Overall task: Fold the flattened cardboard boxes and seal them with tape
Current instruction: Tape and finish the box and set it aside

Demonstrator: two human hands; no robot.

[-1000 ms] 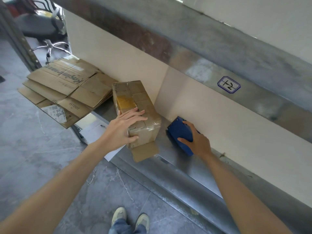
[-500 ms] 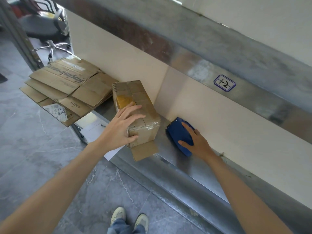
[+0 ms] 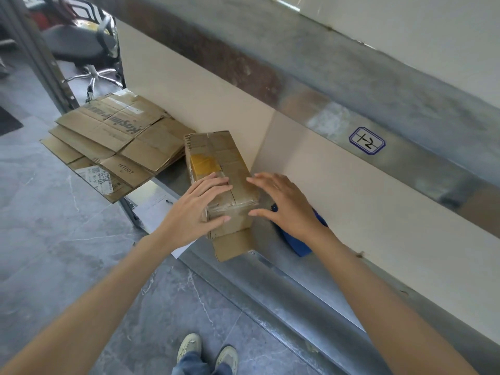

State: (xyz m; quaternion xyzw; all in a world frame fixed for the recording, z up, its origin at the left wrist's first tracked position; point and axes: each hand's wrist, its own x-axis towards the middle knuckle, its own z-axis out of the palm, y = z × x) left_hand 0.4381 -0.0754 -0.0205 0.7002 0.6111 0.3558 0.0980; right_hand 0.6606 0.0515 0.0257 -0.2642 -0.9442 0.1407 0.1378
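A folded cardboard box with clear tape along its top seam lies on the metal ledge. One loose flap sticks out at its near end. My left hand rests on the box's near left top, thumb against the end face. My right hand hovers at the box's near right corner, fingers spread and straight, holding nothing. A blue tape dispenser lies on the ledge just behind my right wrist, partly hidden. Flattened boxes are stacked to the left.
A beige wall panel rises right behind the ledge, with a metal beam carrying a "1-2" label above it. A white sheet of paper lies under the box's left side. An office chair stands far left. My shoes stand on the grey tiled floor.
My right hand has let go of the blue tape dispenser and moved left to the box's near right corner. My left hand stays on the box.
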